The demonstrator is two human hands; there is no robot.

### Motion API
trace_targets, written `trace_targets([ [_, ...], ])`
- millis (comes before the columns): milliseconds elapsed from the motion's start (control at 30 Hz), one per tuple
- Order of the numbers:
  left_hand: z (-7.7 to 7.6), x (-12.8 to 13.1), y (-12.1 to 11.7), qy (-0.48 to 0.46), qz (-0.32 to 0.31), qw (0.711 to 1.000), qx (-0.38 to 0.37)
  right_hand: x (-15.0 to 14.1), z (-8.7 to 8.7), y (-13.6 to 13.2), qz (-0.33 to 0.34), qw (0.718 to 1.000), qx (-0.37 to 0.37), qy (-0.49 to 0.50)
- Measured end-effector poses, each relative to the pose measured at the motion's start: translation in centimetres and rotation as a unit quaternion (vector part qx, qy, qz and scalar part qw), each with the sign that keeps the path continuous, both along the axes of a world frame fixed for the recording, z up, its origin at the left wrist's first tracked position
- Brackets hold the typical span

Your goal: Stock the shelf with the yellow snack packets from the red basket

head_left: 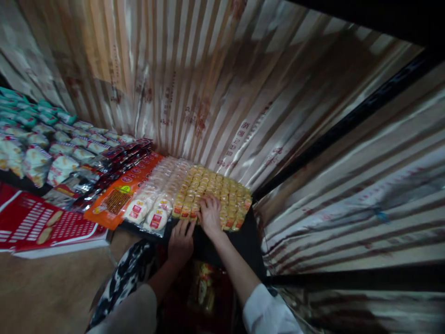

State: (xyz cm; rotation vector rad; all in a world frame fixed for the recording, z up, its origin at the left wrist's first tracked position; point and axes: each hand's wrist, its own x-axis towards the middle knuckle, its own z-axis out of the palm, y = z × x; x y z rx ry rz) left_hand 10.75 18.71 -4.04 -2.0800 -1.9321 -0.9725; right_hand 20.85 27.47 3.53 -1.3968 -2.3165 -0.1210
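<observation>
The yellow packets (pixel 204 182) lie beneath the curved fingers of the right hand (pixel 209 215), the nearer one, and just ahead of the left hand (pixel 181 242), their rows stretching away from both, though I can't tell whether either pinches any.
</observation>
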Motion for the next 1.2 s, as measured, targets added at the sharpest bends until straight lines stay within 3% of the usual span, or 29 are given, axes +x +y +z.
trace_targets([
  [133,-0.1,-0.2,0.0,0.045,-0.074,0.996,-0.038,0.4,0.2,0.2,0.018,1.000,-0.004,0.019],
  [367,0.9,0.1,0.1,0.066,-0.052,0.994,-0.076,-0.1,1.2,2.3,-0.002,0.998,-0.056,0.011],
  [567,1.4,0.1,0.0,0.067,-0.041,0.992,-0.102,0.3,1.5,3.9,0.025,0.996,-0.084,-0.007],
  [733,1.3,0.2,0.1,0.060,-0.044,0.990,-0.118,0.6,1.5,5.9,-0.020,0.995,-0.095,-0.021],
  [900,1.0,0.2,0.2,0.049,-0.048,0.991,-0.118,0.2,1.9,7.9,0.007,0.994,-0.103,-0.044],
  [1033,0.6,0.2,0.2,0.050,-0.054,0.992,-0.101,0.1,2.0,9.6,-0.051,0.996,-0.074,-0.026],
  [1200,0.2,0.2,0.2,0.047,-0.048,0.994,-0.083,-0.7,1.7,11.3,-0.042,0.989,-0.134,-0.051],
])
